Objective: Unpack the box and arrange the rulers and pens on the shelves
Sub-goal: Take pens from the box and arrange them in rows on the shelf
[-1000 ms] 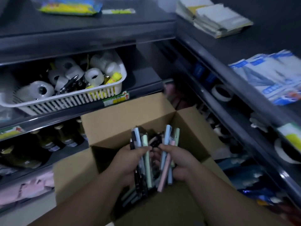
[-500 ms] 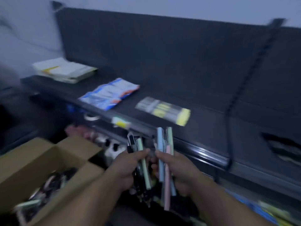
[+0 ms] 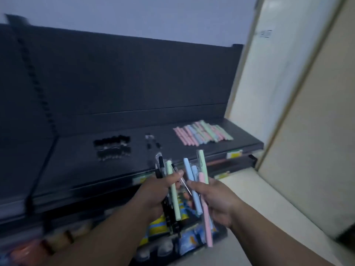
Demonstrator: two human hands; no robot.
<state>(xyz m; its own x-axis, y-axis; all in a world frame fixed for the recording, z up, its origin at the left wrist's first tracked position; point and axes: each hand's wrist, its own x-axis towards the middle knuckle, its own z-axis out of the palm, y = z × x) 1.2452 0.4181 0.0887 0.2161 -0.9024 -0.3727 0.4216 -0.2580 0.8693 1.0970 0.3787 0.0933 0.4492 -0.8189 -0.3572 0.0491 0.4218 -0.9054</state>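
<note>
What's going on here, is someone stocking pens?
A person is standing at a dark shelf with both hands full of pens. The left hand grips a bunch of mostly black pens with one pale green one, and the right hand grips a bunch of pastel pens. On the shelf there is already a row of pink, blue and green pens, a cluster of black items too blurred to identify, and a couple of clear pens. Nothing from the hands has been set down yet.

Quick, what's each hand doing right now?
Left hand: closed on black pens and a green pen.
Right hand: closed on pastel pens.
</note>
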